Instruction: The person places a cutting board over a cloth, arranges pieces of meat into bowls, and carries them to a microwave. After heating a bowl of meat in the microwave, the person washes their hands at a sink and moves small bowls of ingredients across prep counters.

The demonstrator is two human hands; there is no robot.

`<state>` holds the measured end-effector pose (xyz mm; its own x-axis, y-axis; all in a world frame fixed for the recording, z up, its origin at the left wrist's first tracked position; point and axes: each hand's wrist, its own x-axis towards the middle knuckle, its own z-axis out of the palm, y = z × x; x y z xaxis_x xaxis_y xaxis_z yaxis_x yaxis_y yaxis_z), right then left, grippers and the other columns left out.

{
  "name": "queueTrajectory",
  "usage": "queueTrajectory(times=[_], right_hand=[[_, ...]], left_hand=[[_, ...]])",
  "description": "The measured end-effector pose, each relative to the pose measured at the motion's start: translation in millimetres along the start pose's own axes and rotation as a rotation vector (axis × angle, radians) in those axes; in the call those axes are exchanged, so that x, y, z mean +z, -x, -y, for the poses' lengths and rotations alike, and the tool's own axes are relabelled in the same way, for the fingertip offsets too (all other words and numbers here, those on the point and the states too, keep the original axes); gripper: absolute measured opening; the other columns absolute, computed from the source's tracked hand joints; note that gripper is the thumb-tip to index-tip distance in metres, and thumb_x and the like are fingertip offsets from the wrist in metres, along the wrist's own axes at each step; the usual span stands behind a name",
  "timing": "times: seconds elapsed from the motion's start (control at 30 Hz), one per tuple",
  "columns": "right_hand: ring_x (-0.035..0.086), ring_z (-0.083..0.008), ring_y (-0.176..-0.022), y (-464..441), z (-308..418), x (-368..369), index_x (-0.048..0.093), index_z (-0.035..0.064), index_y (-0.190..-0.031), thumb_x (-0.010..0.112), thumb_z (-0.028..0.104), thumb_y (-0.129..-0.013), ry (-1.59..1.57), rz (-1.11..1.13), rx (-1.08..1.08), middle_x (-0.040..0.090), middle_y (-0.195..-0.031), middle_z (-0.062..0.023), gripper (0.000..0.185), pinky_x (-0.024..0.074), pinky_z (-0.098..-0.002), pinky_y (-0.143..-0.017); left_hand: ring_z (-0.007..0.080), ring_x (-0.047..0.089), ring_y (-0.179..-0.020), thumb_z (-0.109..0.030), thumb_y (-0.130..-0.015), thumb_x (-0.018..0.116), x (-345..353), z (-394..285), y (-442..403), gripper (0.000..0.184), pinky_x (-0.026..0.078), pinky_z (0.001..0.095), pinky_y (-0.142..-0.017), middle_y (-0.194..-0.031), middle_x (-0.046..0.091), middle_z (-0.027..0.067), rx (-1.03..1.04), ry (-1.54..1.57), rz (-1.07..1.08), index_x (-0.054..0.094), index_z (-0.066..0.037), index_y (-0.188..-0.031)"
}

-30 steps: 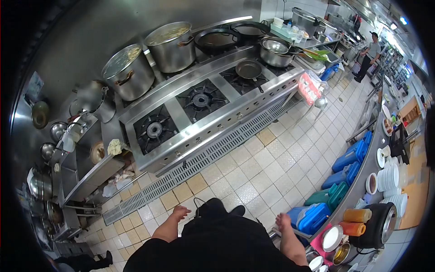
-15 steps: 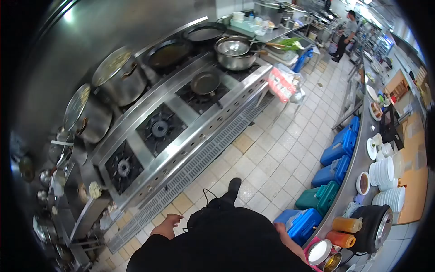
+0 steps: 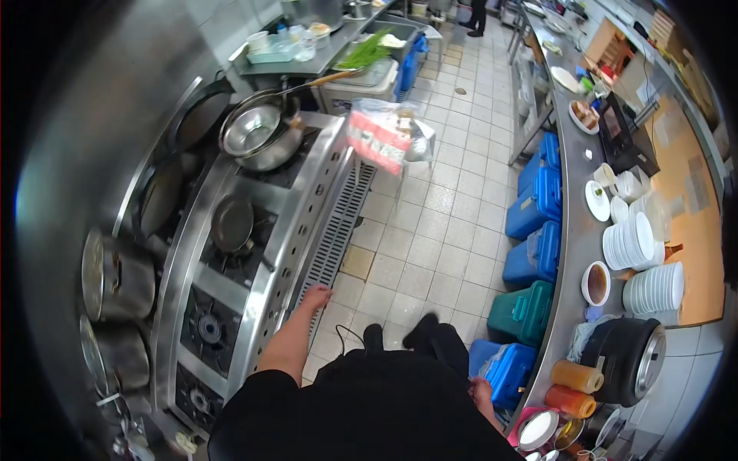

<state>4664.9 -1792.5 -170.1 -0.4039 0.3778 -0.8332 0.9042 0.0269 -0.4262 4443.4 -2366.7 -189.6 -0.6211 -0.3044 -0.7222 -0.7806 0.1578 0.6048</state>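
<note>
Beside the front edge of the stove (image 3: 265,338), my left hand (image 3: 317,297) hangs over the floor grate with its fingers loosely curled and nothing seen in them. A small frying pan (image 3: 231,223) sits on the burner nearest to it, its handle toward the front. My right hand (image 3: 480,390) is low at my side, its fingers curled in. It is close to a blue lidded bin (image 3: 513,376) under the counter; whether it touches the bin I cannot tell. No object shows in that hand.
Tall pots (image 3: 119,276) and woks stand along the stove's back. Ahead, a red-and-white bag (image 3: 378,142) juts into the tiled aisle (image 3: 430,223). Along the right counter (image 3: 561,253) are stacked plates (image 3: 653,288), sauce bottles (image 3: 576,376) and a black cooker (image 3: 623,361). Another person stands far ahead.
My view has turned left and moved forward along the aisle. My left arm has swung forward beside the stove, my feet have shifted, and the bag is nearer.
</note>
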Motion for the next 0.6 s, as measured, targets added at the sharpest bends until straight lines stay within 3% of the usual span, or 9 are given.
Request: queueTrajectory(times=[0.03, 0.1, 0.13, 0.27, 0.33, 0.37, 0.5, 0.57, 0.6], right_hand=[[0.060, -0.0230, -0.059, -4, 8, 4, 0.059, 0.0062, -0.090, 0.047, 0.014, -0.090, 0.095, -0.004, -0.068, 0.059, -0.079, -0.0083, 0.014, 0.0511, -0.0373, -0.052], [0.060, -0.0256, -0.066, -17, 20, 4, 0.061, 0.0072, -0.089, 0.047, 0.016, -0.091, 0.275, -0.126, -0.507, 0.061, -0.081, -0.0090, 0.016, 0.0506, -0.0412, -0.061], [0.059, -0.0251, -0.064, -35, 22, 0, 0.060, 0.0072, -0.088, 0.047, 0.016, -0.091, 0.351, -0.143, -0.517, 0.060, -0.079, -0.0089, 0.017, 0.0494, -0.0404, -0.059], [0.055, -0.0229, -0.056, -128, 68, -30, 0.059, 0.0071, -0.081, 0.044, 0.016, -0.090, 0.494, -0.036, -0.349, 0.058, -0.071, -0.0085, 0.019, 0.0448, -0.0372, -0.051], [0.053, -0.0217, -0.052, -161, 113, -50, 0.059, 0.0071, -0.078, 0.043, 0.016, -0.090, 0.504, 0.032, -0.293, 0.056, -0.066, -0.0084, 0.021, 0.0425, -0.0356, -0.047], [0.052, -0.0212, -0.050, -180, 132, -59, 0.058, 0.0071, -0.077, 0.043, 0.016, -0.090, 0.474, 0.064, -0.249, 0.056, -0.064, -0.0083, 0.022, 0.0413, -0.0348, -0.045], [0.049, -0.0190, -0.041, -241, 248, -84, 0.057, 0.0070, -0.070, 0.040, 0.016, -0.089, -0.030, 0.225, 0.058, 0.053, -0.056, -0.0079, 0.027, 0.0367, -0.0317, -0.037], [0.048, -0.0184, -0.040, -270, 331, -91, 0.056, 0.0058, -0.067, 0.040, 0.017, -0.089, -0.160, 0.238, -0.007, 0.052, -0.054, -0.0081, 0.029, 0.0362, -0.0311, -0.035], [0.052, -0.0156, -0.046, -275, 382, -96, 0.055, 0.0074, -0.075, 0.048, 0.017, -0.091, -0.168, 0.288, -0.041, 0.055, -0.059, -0.0055, 0.020, 0.0397, -0.0304, -0.040]], left_hand=[[0.0123, 0.061, -0.064, -0.021, -0.076, 0.076, 14, -28, -13, 0.021, 0.049, 0.0285, -0.059, -0.070, 0.065, 0.0051, 0.002, -0.016, 0.003, 0.069, -0.003, -0.084], [0.0130, 0.060, -0.063, -0.020, -0.075, 0.077, 38, -70, -30, 0.024, 0.049, 0.0277, -0.059, -0.072, 0.065, 0.0044, 0.146, 0.051, 0.017, 0.068, -0.002, -0.087], [0.0130, 0.060, -0.063, -0.020, -0.075, 0.077, 48, -84, -42, 0.024, 0.049, 0.0277, -0.059, -0.072, 0.065, 0.0044, 0.141, 0.050, 0.013, 0.068, -0.002, -0.087], [0.0131, 0.061, -0.065, -0.021, -0.075, 0.076, 81, -120, -58, 0.028, 0.049, 0.0276, -0.059, -0.077, 0.065, 0.0049, 0.182, -0.084, -0.005, 0.068, -0.003, -0.095], [0.0146, 0.062, -0.067, -0.023, -0.076, 0.075, 96, -117, -57, 0.026, 0.049, 0.0308, -0.059, -0.078, 0.065, 0.0051, -0.133, -0.049, -0.018, 0.068, -0.005, -0.094], [0.0157, 0.062, -0.069, -0.024, -0.078, 0.074, 102, -115, -54, 0.026, 0.049, 0.0332, -0.061, -0.079, 0.065, 0.0047, -0.190, -0.074, -0.002, 0.067, -0.006, -0.095], [0.0185, 0.062, -0.076, -0.027, -0.081, 0.072, 126, -123, -38, 0.028, 0.048, 0.0394, -0.069, -0.087, 0.064, 0.0046, -0.390, 0.066, -0.064, 0.064, -0.007, -0.100], [0.0188, 0.061, -0.078, -0.027, -0.082, 0.071, 134, -130, -31, 0.030, 0.048, 0.0397, -0.071, -0.091, 0.063, 0.0052, -0.445, 0.114, -0.073, 0.063, -0.008, -0.103], [0.0191, 0.061, -0.079, -0.027, -0.083, 0.071, 139, -133, -32, 0.031, 0.048, 0.0400, -0.073, -0.095, 0.063, 0.0057, -0.487, 0.163, -0.083, 0.062, -0.008, -0.106]])
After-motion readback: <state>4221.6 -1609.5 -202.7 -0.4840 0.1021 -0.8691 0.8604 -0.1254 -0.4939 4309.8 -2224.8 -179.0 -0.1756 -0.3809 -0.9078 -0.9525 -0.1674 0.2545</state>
